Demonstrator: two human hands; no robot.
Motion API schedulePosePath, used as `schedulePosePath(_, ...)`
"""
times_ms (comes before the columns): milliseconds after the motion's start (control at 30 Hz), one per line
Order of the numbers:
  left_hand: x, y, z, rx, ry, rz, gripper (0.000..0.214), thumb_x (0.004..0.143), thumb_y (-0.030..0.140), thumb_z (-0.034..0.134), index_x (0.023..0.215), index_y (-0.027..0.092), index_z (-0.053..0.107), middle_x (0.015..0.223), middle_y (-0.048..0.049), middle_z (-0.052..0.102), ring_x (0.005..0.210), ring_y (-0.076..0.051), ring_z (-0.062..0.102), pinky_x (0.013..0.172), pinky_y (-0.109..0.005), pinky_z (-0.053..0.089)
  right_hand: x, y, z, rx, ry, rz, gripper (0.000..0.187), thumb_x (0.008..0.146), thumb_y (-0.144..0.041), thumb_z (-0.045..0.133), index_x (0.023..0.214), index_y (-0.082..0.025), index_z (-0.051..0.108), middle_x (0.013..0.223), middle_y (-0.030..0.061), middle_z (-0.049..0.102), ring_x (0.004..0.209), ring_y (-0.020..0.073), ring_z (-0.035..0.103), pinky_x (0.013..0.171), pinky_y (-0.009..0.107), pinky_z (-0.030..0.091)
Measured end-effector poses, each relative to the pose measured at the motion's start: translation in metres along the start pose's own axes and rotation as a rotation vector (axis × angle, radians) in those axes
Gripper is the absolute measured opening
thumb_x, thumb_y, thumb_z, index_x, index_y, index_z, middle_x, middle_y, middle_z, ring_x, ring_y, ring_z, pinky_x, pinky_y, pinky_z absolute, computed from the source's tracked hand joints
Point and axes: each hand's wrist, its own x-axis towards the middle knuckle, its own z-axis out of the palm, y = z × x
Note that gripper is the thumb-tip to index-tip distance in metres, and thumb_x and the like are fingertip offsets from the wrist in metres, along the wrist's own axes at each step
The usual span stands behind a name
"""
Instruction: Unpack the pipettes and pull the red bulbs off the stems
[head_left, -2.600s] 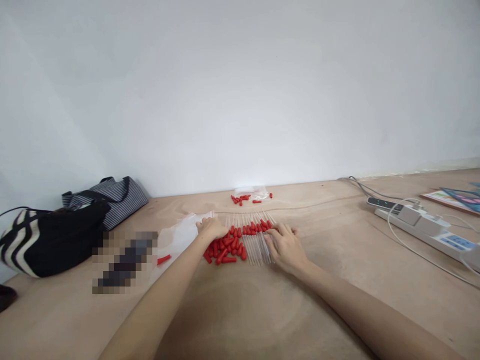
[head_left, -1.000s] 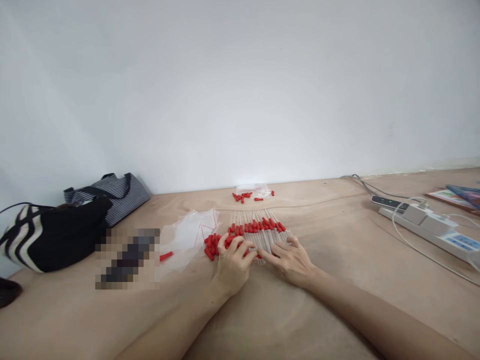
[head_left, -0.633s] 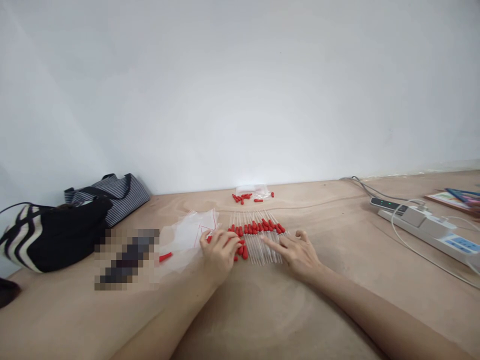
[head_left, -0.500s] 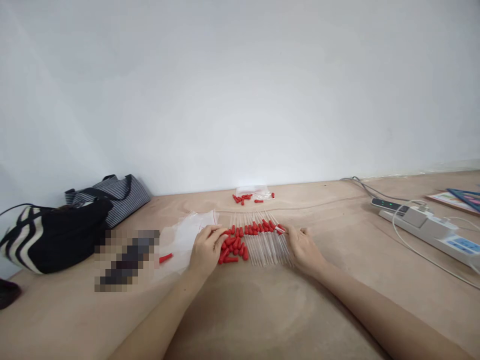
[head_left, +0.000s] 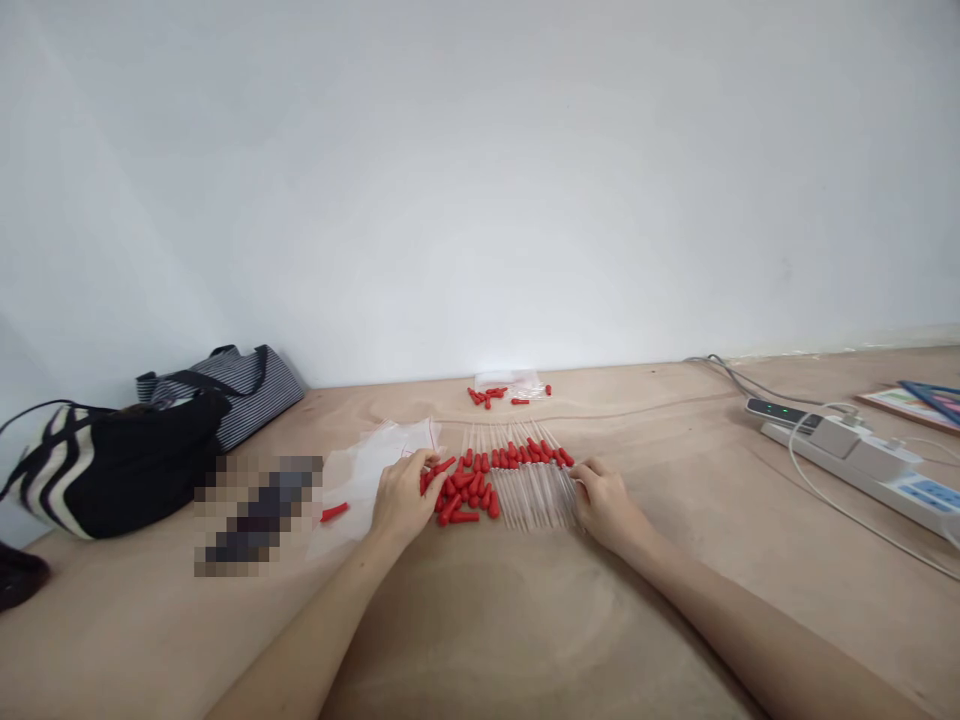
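Observation:
A row of thin clear tubes (head_left: 529, 490) lies on the wooden table (head_left: 487, 620), several of them topped with red caps (head_left: 536, 449). To their left sits a loose heap of red caps (head_left: 466, 495). My left hand (head_left: 401, 497) rests at the heap's left edge. Its fingers are curled, with a red cap pinched at the fingertips. At the right edge of the tube row, my right hand (head_left: 604, 500) has its fingers curled onto the outermost tube.
Clear plastic bags (head_left: 375, 462) and a stray red cap (head_left: 334, 512) lie to the left, beside a pixelated object (head_left: 259, 510). A black-and-white bag (head_left: 90, 470) and a striped bag (head_left: 229, 385) stand far left. More red caps (head_left: 491, 394) lie near the wall. A power strip (head_left: 862, 455) with cables is on the right.
Both hands have moved apart from the middle of the row to its outer edges. The left hand has gone back to the cap heap and the right hand to the right end of the tubes.

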Motion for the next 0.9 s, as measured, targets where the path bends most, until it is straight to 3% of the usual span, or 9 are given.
schedulePosePath(233,-0.004,0.006,0.005,0.125,-0.01,-0.044,0.01,0.075,0.031,0.051,0.077,0.021,0.053,0.074,0.0005,0.064,0.075,-0.019,0.058,0.079,-0.037,0.031,-0.003,-0.015,-0.005,-0.028,-0.031,-0.019,0.026,0.082,-0.015,0.033,0.084,-0.018,0.058,0.086,0.0064,0.058,0.078,0.015,0.054,0.07,0.029,0.029)
schedulePosePath(500,-0.002,0.008,-0.002,0.141,-0.017,-0.075,0.022,0.073,0.044,0.05,0.074,0.023,0.057,0.078,0.0,0.064,0.082,-0.021,0.054,0.078,-0.036,0.03,-0.001,-0.019,-0.018,-0.043,-0.046,-0.004,0.031,0.086,-0.025,0.03,0.078,-0.02,0.06,0.083,0.0041,0.059,0.078,0.0145,0.053,0.072,0.031,0.024)
schedulePosePath(567,0.007,0.008,-0.005,0.146,-0.047,-0.156,0.024,0.075,0.044,0.046,0.074,0.024,0.059,0.086,-0.0005,0.064,0.089,-0.022,0.053,0.08,-0.036,0.031,0.001,-0.017,-0.02,-0.051,-0.006,0.029,0.032,0.086,-0.027,0.031,0.077,-0.021,0.06,0.083,0.0034,0.06,0.077,0.014,0.053,0.072,0.03,0.024)
schedulePosePath(667,0.032,0.006,-0.004,0.184,-0.21,-0.326,0.025,0.073,0.045,0.046,0.077,0.028,0.063,0.1,-0.0012,0.062,0.102,-0.025,0.047,0.084,-0.038,0.03,0.004,-0.011,-0.022,-0.044,0.041,0.096,0.034,0.086,-0.03,0.031,0.072,-0.021,0.061,0.079,0.0026,0.06,0.077,0.0147,0.052,0.071,0.03,0.023)
schedulePosePath(767,0.061,0.004,0.008,0.196,-0.336,-0.401,0.021,0.062,0.043,0.055,0.064,0.026,0.065,0.088,-0.0045,0.065,0.099,-0.03,0.049,0.082,-0.042,0.032,0.008,-0.003,-0.024,-0.01,0.075,0.162,0.038,0.086,-0.035,0.032,0.068,-0.022,0.062,0.076,0.0027,0.061,0.078,0.0159,0.052,0.072,0.031,0.023)
schedulePosePath(900,0.086,0.002,0.031,0.191,-0.387,-0.455,0.019,0.044,0.035,0.066,0.051,0.018,0.061,0.078,-0.0129,0.066,0.093,-0.04,0.051,0.076,-0.049,0.034,0.01,0.012,-0.027,0.034,0.093,0.269,0.041,0.086,-0.038,0.03,0.066,-0.022,0.063,0.073,0.0031,0.061,0.077,0.0169,0.051,0.073,0.032,0.024)
